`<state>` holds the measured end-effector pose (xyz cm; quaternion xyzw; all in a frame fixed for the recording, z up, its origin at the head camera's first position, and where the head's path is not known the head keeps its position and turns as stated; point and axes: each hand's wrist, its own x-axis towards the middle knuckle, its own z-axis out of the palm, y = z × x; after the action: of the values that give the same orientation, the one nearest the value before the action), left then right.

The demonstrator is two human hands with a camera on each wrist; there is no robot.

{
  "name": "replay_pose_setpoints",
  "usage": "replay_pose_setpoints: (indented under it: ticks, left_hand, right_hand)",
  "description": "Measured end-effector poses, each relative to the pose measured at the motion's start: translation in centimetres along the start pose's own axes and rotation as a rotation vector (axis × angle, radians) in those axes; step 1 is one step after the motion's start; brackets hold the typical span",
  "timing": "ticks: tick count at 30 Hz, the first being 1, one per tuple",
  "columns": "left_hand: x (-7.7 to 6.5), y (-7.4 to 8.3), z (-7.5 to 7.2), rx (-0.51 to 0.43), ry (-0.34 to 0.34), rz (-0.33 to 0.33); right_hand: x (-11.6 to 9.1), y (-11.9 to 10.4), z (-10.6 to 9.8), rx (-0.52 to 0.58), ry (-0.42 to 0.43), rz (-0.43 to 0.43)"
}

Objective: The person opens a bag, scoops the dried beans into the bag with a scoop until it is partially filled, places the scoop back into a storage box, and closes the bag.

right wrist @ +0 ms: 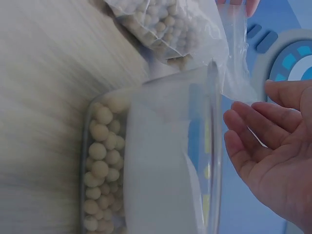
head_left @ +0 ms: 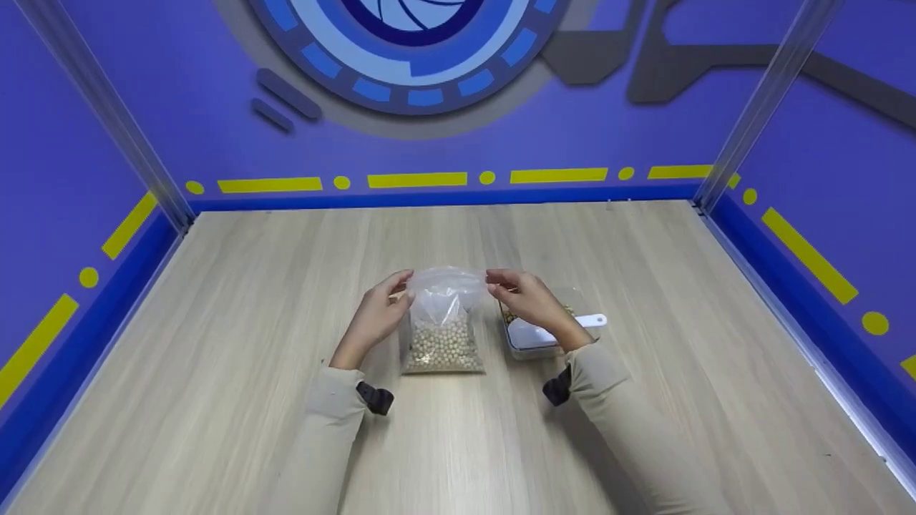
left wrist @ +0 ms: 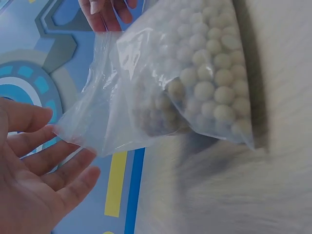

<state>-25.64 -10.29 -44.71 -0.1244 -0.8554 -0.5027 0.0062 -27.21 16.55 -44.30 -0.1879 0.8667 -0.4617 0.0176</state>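
Note:
A clear plastic zip bag [head_left: 444, 343] stands on the table, its lower part full of pale round balls. My left hand [head_left: 378, 312] is at the bag's upper left edge. In the left wrist view its fingertips [left wrist: 85, 156] touch the plastic corner, and the thumb lies apart from them. On the other side my right hand [head_left: 526, 297] is at the upper right edge. The right wrist view has its fingers [right wrist: 243, 129] loosely bent beside the bag's corner, with a gap to the thumb. Whether the plastic is lightly pinched is hard to see.
Right of the bag, partly under my right forearm, is a clear plastic box [head_left: 533, 352] with more balls [right wrist: 100, 168] in it. A white scoop [head_left: 590, 321] lies across the box, handle to the right. Blue panels [head_left: 429, 157] border the wooden table [head_left: 250, 300].

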Motion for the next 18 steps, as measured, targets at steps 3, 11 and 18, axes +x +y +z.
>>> replay_pose_setpoints:
  ticks: [3,11,18]
  left_hand:
    - [-0.1,-0.4,0.0,0.028,-0.051,-0.017]
    - [-0.1,-1.2,0.3,0.156,-0.116,-0.065]
    - [-0.1,-1.4,0.0,0.369,-0.060,-0.079]
  right_hand:
    - [-0.2,0.4,-0.3,0.020,-0.017,0.033]
    - [-1.0,1.2,-1.5,0.002,-0.023,0.059]
    - [-1.8,1.4,-3.0,-0.063,-0.025,0.065]
